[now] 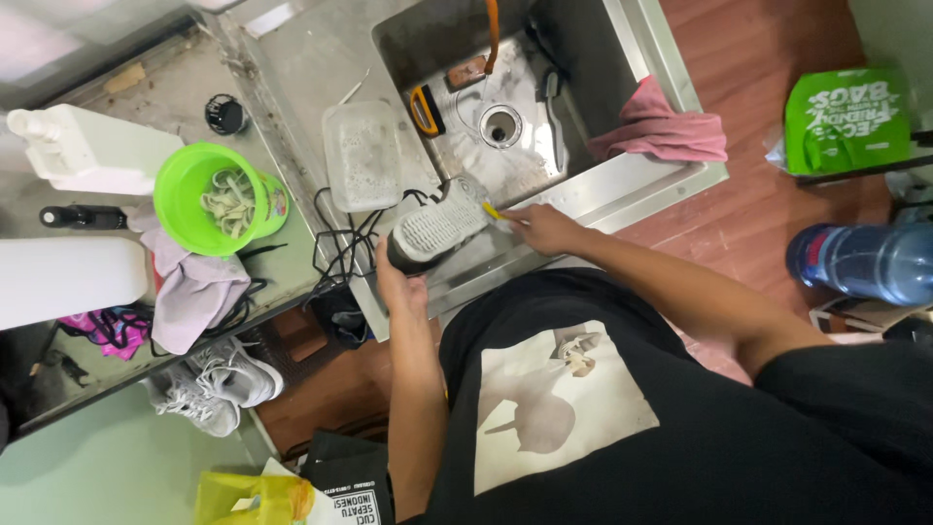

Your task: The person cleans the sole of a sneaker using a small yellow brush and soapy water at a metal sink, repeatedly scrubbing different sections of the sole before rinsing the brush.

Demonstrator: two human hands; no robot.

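Over the near rim of the steel sink (622,185), the left hand (400,287) held a sneaker (437,231) sole-up, its fingers closed around the heel end. The right hand (546,228) gripped a yellow-handled brush (492,212), fingers closed on it, the brush tip touching the sneaker's toe end. Just beyond the left fingers lay black laces (335,243) and a clear soapy container (362,156) on the worktop (292,78). Farther to their left stood a green bowl (185,194) holding white laces. Beyond the right fingers, a pink cloth (661,131) draped over the sink's edge.
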